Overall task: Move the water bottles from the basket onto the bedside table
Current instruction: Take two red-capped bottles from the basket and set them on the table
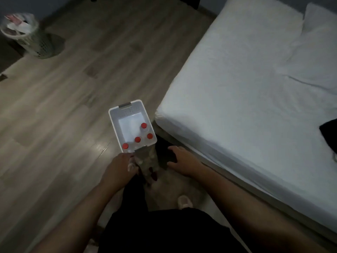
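Head view, looking down past my own arms. My left hand (121,166) is at the near end of the white basket (113,123), fingers curled about its near handle as far as the blur lets me tell. The basket juts forward from that hand over the wooden floor (73,88); whether its base rests on the floor or hangs clear I cannot tell. My right hand (179,161) is apart from the basket on the bed side, fingers spread and relaxed, holding nothing.

Inside the basket stand four water bottles (137,139), upright, known by their red caps. Three are ranged along the near wall and the fourth is just beyond them toward the right wall. The far half of the basket floor is bare.

To the right lies the bed (246,88), with a white sheet, a pillow (319,52) at its head and a dark item (330,136) at the frame's edge. A lined, perforated bin (31,37) stands at upper left. The bedside worktop is not in view.

Step in hand, as I judge it: the basket is gripped but no bottle has been taken out, so the transfer proper is not yet begun. The next move calls for bringing the basket within reach of the bedside worktop. The free right hand then takes one bottle by the body below the cap, lifts it straight up past the rim, and sets it upright. The one-handed hold at the basket's end may let it tip, so a level carry matters.
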